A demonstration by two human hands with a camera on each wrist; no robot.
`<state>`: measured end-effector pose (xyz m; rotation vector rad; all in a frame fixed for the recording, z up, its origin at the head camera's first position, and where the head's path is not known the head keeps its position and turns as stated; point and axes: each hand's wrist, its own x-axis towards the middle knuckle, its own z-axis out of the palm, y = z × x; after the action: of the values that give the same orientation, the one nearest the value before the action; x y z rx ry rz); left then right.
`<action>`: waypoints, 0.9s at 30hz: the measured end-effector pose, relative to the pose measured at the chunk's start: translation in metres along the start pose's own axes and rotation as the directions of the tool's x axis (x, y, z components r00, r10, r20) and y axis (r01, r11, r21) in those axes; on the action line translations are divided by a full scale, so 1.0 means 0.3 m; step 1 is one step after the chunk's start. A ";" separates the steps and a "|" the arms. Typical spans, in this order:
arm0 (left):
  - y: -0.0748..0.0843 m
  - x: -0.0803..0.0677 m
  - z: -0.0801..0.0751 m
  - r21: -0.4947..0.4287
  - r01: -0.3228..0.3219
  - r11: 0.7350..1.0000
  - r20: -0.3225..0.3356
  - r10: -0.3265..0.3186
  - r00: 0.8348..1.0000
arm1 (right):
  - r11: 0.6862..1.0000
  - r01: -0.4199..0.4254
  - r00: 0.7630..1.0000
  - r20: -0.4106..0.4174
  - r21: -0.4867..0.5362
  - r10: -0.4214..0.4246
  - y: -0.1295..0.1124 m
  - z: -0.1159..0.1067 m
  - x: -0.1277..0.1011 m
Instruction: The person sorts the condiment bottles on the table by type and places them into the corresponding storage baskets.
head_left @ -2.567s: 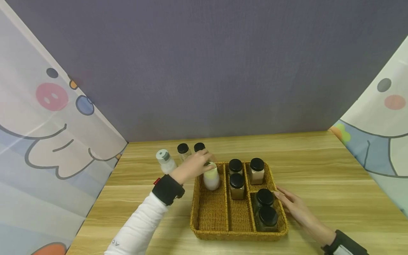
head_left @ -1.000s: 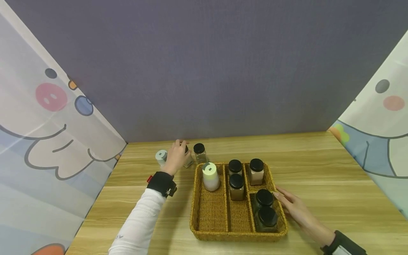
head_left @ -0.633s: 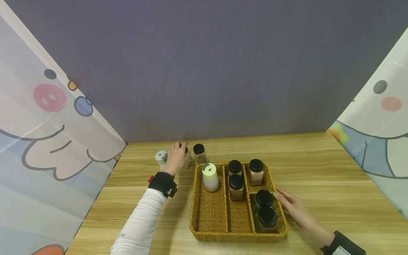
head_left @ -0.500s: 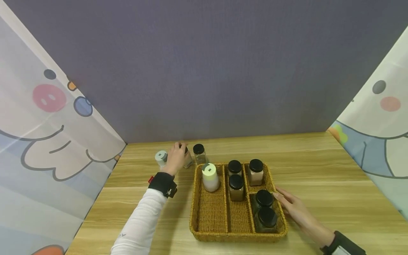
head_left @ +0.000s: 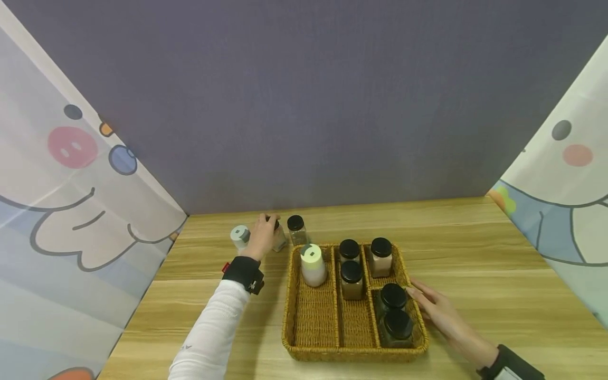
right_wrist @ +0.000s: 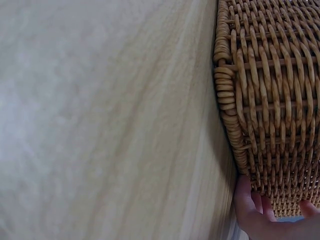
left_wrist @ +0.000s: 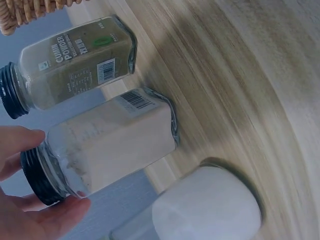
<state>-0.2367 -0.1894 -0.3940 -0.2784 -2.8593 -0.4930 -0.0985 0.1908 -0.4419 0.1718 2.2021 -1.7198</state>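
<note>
In the left wrist view, my left hand grips the black lid of a glass spice jar filled with pale powder. Thumb and fingers lie on either side of the lid, and the jar's base is close to the table. Next to it stands a jar labelled cumin powder; a white bottle is on its other side. My right hand holds the right wall of a wicker basket, thumb near the rim and fingers low on the outside, as the right wrist view shows.
Inside the divided basket are a bottle with a pale yellow cap in the left compartment and several black-lidded jars, among them a pale-powder jar, in the others. A grey panel stands behind the wooden table.
Since the earliest frame, my left hand has left the yellow-capped bottle in the basket and moved back and left to the pale-powder jar's lid. My right hand stays at the basket.
</note>
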 end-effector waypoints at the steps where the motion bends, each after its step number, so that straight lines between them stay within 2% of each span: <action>1: -0.001 0.001 0.000 -0.002 -0.001 1.000 -0.006 0.001 1.000 | 1.000 -0.001 1.000 -0.001 0.002 0.001 0.000 0.000 0.000; 19: -0.003 -0.006 -0.017 -0.044 -0.092 0.995 -0.083 0.088 0.993 | 1.000 -0.005 1.000 0.004 0.025 0.005 0.000 0.001 0.001; 24: 0.000 -0.007 -0.026 -0.055 -0.106 0.993 -0.079 0.102 0.992 | 0.999 -0.005 1.000 0.001 0.035 0.005 0.000 0.001 0.002; 27: 0.002 -0.008 -0.036 -0.072 -0.082 0.994 -0.046 0.079 0.996 | 0.999 -0.007 1.000 0.002 0.035 0.007 0.001 0.001 0.002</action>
<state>-0.2323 -0.1929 -0.3843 -0.3896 -2.7794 -0.5822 -0.0989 0.1906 -0.4424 0.1858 2.1686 -1.7548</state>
